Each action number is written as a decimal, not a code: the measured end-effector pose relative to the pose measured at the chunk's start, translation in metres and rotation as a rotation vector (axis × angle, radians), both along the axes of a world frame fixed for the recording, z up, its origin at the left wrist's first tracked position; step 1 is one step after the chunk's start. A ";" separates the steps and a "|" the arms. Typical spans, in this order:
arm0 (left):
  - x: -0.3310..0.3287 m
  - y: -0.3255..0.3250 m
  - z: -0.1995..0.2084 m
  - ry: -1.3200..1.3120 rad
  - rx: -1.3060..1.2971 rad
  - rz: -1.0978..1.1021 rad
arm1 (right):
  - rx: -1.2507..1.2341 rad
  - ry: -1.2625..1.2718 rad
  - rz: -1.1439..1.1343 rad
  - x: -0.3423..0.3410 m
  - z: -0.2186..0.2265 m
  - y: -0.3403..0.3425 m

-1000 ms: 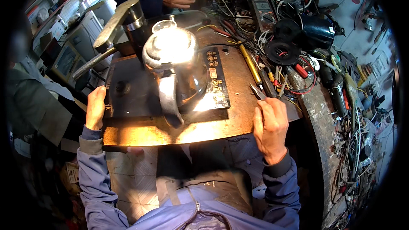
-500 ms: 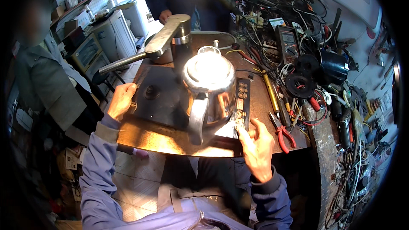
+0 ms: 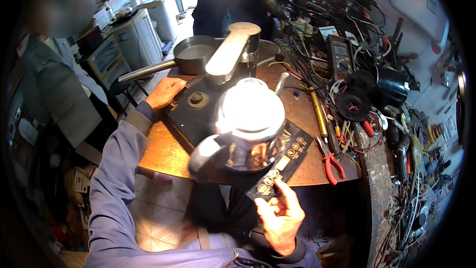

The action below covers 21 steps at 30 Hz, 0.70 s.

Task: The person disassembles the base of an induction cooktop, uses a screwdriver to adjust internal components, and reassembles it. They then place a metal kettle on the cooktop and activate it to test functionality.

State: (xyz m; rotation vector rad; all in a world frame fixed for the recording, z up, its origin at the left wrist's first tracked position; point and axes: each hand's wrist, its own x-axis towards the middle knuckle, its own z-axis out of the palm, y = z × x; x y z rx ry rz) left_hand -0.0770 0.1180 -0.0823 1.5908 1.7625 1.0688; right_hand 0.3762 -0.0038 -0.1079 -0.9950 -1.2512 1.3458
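A black electric tea stove (image 3: 206, 111) sits at an angle on the wooden table, its near right corner jutting past the front edge. On its right part stands a shiny kettle (image 3: 250, 151), handle towards me, its top washed out by glare. A round coupling (image 3: 198, 100) shows on the left part, and a metal swivel arm (image 3: 230, 52) rises behind. My left hand (image 3: 166, 93) is closed on the stove's far left corner. At the control panel (image 3: 280, 164), my right hand (image 3: 281, 213) pinches the near corner between thumb and fingers.
A saucepan (image 3: 196, 52) with liquid stands behind the stove. Red-handled pliers (image 3: 329, 161), a yellow tool (image 3: 318, 111), a multimeter (image 3: 341, 52) and tangled cables (image 3: 322, 10) crowd the right side. One person (image 3: 64, 94) stands at left, another (image 3: 233, 0) across the table.
Both hands have turned the stove clockwise, with the kettle on it. The left hand moved away from me, the right hand nearer and leftward. The saucepan shows more fully.
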 end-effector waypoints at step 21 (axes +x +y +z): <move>0.028 0.071 0.004 0.382 0.408 0.265 | 0.284 -0.227 0.159 -0.028 -0.009 -0.017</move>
